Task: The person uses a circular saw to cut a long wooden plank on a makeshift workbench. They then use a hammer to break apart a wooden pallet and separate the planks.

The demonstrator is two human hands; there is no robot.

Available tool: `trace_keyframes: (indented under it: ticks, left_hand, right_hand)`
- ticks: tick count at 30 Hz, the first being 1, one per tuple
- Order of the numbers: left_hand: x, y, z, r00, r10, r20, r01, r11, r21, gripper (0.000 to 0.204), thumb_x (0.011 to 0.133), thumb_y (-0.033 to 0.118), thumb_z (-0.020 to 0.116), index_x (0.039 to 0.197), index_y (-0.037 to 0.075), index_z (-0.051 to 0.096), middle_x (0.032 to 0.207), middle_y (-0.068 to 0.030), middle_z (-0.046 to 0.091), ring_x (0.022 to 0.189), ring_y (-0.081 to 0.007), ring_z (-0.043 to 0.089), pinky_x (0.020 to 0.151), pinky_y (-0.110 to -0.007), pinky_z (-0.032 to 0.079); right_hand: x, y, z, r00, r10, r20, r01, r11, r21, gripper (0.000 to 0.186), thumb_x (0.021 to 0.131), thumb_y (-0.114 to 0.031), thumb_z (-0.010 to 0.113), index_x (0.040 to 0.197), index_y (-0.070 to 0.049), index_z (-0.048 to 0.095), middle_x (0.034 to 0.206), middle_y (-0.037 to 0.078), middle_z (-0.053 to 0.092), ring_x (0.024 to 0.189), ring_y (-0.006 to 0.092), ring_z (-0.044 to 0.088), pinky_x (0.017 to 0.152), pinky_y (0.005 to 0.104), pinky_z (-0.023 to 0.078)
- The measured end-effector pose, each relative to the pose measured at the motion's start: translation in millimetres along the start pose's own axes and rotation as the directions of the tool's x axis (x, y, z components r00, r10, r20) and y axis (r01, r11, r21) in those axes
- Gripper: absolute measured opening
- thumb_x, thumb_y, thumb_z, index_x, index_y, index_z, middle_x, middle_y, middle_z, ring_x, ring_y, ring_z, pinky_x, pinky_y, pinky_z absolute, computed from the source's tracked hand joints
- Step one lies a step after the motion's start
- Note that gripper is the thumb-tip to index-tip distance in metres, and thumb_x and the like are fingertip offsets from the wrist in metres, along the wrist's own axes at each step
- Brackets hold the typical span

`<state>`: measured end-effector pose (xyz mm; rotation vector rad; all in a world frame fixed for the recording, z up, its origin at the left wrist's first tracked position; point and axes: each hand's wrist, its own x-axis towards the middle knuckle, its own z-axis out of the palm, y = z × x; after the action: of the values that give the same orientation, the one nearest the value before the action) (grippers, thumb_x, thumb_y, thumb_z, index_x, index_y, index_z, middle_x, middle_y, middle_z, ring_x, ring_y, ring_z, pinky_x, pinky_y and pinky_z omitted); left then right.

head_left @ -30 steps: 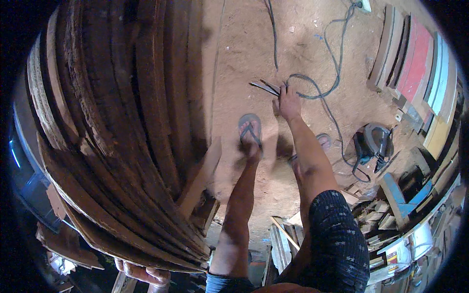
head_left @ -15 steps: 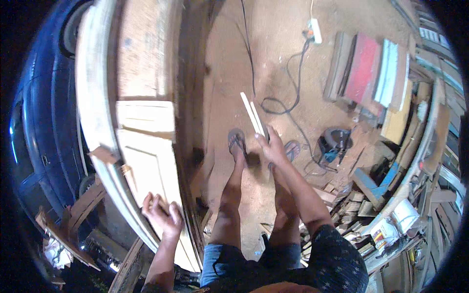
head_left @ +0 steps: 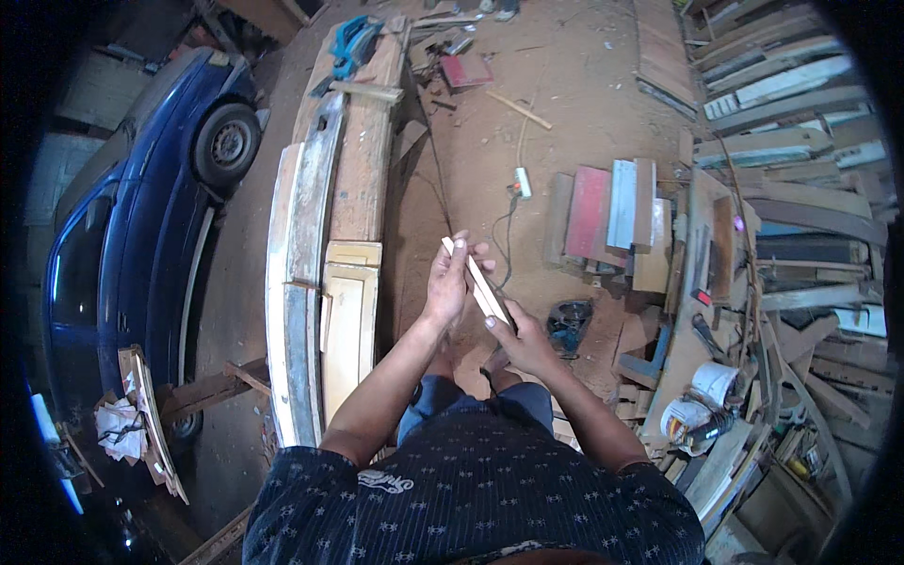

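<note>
Two thin, pale wooden strips (head_left: pixel 484 294) are held at a slant in front of my body. My right hand (head_left: pixel 527 345) grips their lower ends, thumb lying along the wood. Around the upper end is my left hand (head_left: pixel 448 282), its thumb pressed against one strip and its fingers curling on the far side. Left of my hands stands a workbench of thick, worn timber (head_left: pixel 358 193). A pale panelled wooden piece (head_left: pixel 348 330) lies along its near part.
A blue power planer (head_left: pixel 354 45) rests on the bench's far end. On the ground are a power strip with a cable (head_left: pixel 523 183), a teal power tool (head_left: pixel 569 325) and stacked boards (head_left: pixel 589 212). More timber (head_left: pixel 800 198) lines the right. A blue car (head_left: pixel 141 226) stands at left.
My left hand has left the panelled piece on the bench and come to the strips' upper end. The head view has shifted to show more of the far ground.
</note>
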<state>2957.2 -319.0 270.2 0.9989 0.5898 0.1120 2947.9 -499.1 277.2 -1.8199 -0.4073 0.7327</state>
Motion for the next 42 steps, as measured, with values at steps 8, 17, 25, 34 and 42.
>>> trace_keyframes:
  ticks: [8, 17, 25, 34, 42]
  left_hand:
    - [-17, -16, 59, 0.979, -0.124, 0.16, 0.138, 0.987, -0.085, 0.029, 0.106, 0.032, 0.046, 0.108, 0.005, 0.056, 0.09, -0.0087, 0.066, 0.079, -0.0183, 0.066, 0.073, -0.034, 0.058]
    - [100, 0, 82, 0.976, -0.218, 0.03, 0.22, 0.961, -0.169, 0.039, 0.105, 0.043, 0.04, 0.099, 0.007, 0.052, 0.079, -0.0071, 0.06, 0.07, -0.0216, 0.062, 0.066, -0.038, 0.053]
    - [312, 69, 117, 0.932, -0.352, -0.08, 0.3, 0.879, -0.371, 0.045, 0.102, 0.055, 0.039, 0.085, 0.014, 0.045, 0.066, 0.0002, 0.043, 0.054, -0.0162, 0.045, 0.053, -0.033, 0.045]
    - [475, 179, 180, 0.971, -0.231, -0.058, 0.224, 0.97, -0.097, 0.043, 0.104, 0.051, 0.041, 0.104, 0.01, 0.055, 0.084, -0.004, 0.059, 0.073, -0.0188, 0.06, 0.071, -0.039, 0.053]
    - [585, 140, 282, 0.954, -0.298, 0.02, 0.286, 0.931, 0.227, 0.037, 0.104, 0.039, 0.048, 0.114, 0.004, 0.053, 0.092, -0.0065, 0.063, 0.075, -0.0137, 0.06, 0.065, -0.029, 0.052]
  right_hand:
    - [-21, 17, -36, 0.979, 0.194, 0.062, -0.204, 0.948, 0.245, 0.043, 0.101, -0.03, 0.054, 0.133, -0.003, 0.051, 0.105, 0.013, 0.064, 0.094, 0.0203, 0.061, 0.084, 0.0339, 0.049]
    - [95, -22, -93, 0.974, 0.202, 0.101, -0.215, 0.968, 0.131, 0.051, 0.1, -0.033, 0.054, 0.138, 0.001, 0.045, 0.122, 0.025, 0.062, 0.113, 0.0338, 0.061, 0.097, 0.0408, 0.045]
    - [299, -28, -136, 0.999, -0.025, -0.038, 0.031, 0.985, 0.169, 0.052, 0.1, -0.034, 0.054, 0.138, 0.001, 0.045, 0.115, 0.021, 0.065, 0.104, 0.0308, 0.064, 0.09, 0.0417, 0.048]
    - [451, -96, -220, 0.989, 0.105, -0.1, -0.078, 0.967, 0.244, 0.051, 0.098, -0.03, 0.059, 0.138, 0.0, 0.048, 0.126, 0.023, 0.061, 0.121, 0.0304, 0.057, 0.102, 0.0387, 0.043]
    - [552, -91, -346, 0.963, 0.15, -0.222, -0.12, 0.983, 0.141, 0.057, 0.097, -0.024, 0.06, 0.145, 0.001, 0.04, 0.14, 0.026, 0.05, 0.128, 0.0327, 0.051, 0.106, 0.0387, 0.04]
